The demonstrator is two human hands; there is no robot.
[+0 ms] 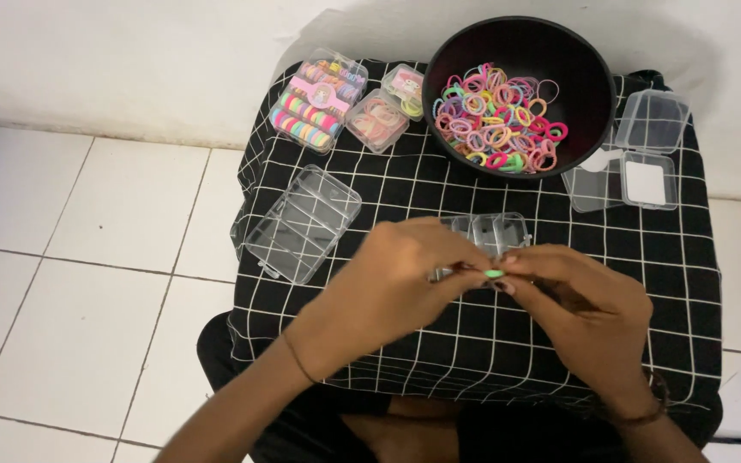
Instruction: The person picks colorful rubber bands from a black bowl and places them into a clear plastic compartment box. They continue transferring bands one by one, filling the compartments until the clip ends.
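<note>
Pinching one small green elastic hair band [494, 273] between both hands' fingers, left hand [396, 287] and right hand [589, 309] hover over the clear plastic compartment box [508, 230], keeping the band ready above its slots.

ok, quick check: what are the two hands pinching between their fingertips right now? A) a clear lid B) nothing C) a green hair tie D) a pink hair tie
C: the left hand and the right hand meet at a small green hair tie, held over the clear compartment box on the black checked cloth; the black bowl of mixed ties sits behind.
</note>
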